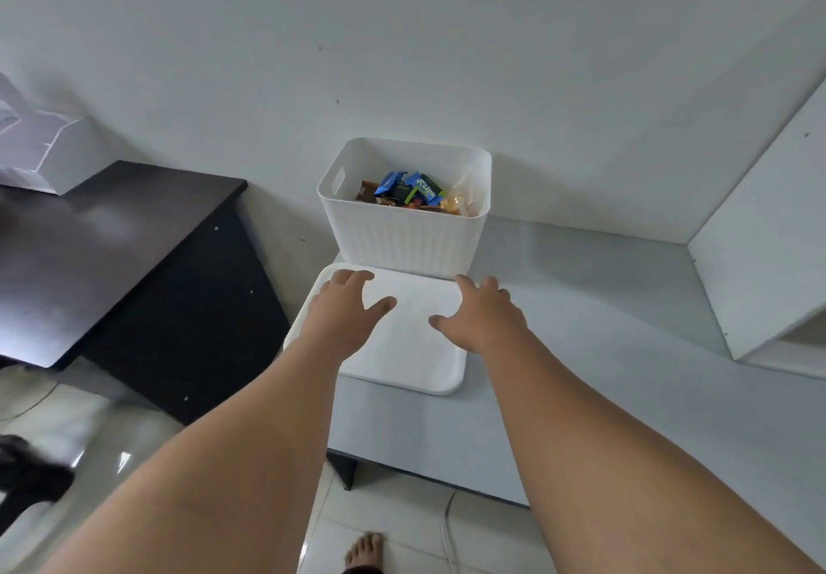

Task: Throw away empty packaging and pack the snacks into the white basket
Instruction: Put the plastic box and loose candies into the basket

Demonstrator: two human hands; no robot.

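Observation:
The white basket (404, 238) stands on a white table against the wall, with ribbed sides and a cut-out handle. Several snack packets (409, 191) lie inside it, blue, green, brown and clear. In front of the basket lies a flat white lid (411, 350). My left hand (344, 310) hovers over the lid's left part, fingers spread, holding nothing. Over the lid's right part is my right hand (480, 314), also spread and holding nothing. Whether either palm touches the lid cannot be told.
The white table (603, 350) extends to the right, where a white box-like shelf (760, 238) stands. A dark desk (89, 252) is at the left. The tiled floor (402, 542), a cable and my bare foot (365, 551) show below.

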